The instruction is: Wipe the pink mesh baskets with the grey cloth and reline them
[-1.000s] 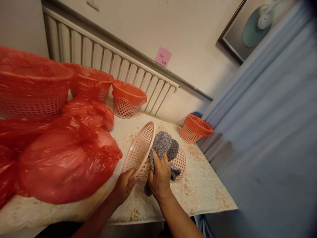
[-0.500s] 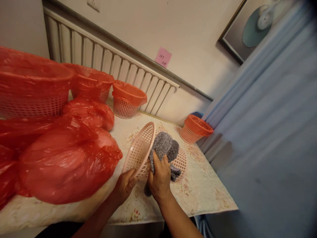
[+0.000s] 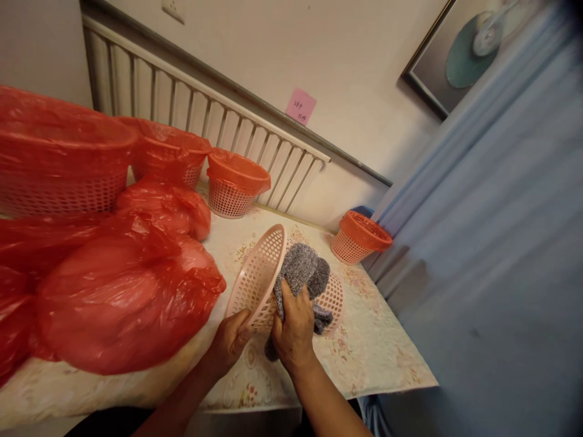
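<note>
Nothing's really moved: my left hand (image 3: 229,341) grips the basket (image 3: 255,279), right hand (image 3: 295,328) clutches the cloth (image 3: 299,264) to its right.

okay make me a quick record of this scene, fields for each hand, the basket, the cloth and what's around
Left hand: gripping the rim of the pink basket
Right hand: holding grey cloth
Basket position: tipped sideways, opening toward the left
Cloth position: bunched against the basket's outer side
Left side: red plastic bags
Behind: red-lined baskets, radiator, pink note on the wall
Right side: blue curtain
</note>
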Available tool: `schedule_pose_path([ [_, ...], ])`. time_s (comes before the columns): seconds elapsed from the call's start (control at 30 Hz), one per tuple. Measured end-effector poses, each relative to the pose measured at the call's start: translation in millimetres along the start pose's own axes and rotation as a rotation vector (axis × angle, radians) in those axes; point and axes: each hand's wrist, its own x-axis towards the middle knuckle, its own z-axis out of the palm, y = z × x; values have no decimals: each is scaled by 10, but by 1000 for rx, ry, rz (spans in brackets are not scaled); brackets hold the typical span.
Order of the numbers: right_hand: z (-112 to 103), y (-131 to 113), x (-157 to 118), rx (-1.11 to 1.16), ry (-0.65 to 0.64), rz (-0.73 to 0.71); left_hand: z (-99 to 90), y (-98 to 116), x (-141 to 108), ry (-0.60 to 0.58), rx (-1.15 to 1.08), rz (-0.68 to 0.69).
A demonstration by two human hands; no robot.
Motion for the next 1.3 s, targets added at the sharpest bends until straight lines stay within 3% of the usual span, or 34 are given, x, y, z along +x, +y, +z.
schedule_pose_path([
  [1.3,-1,-31,-32,23,-25,33,4,25,7,24,-34,-20],
])
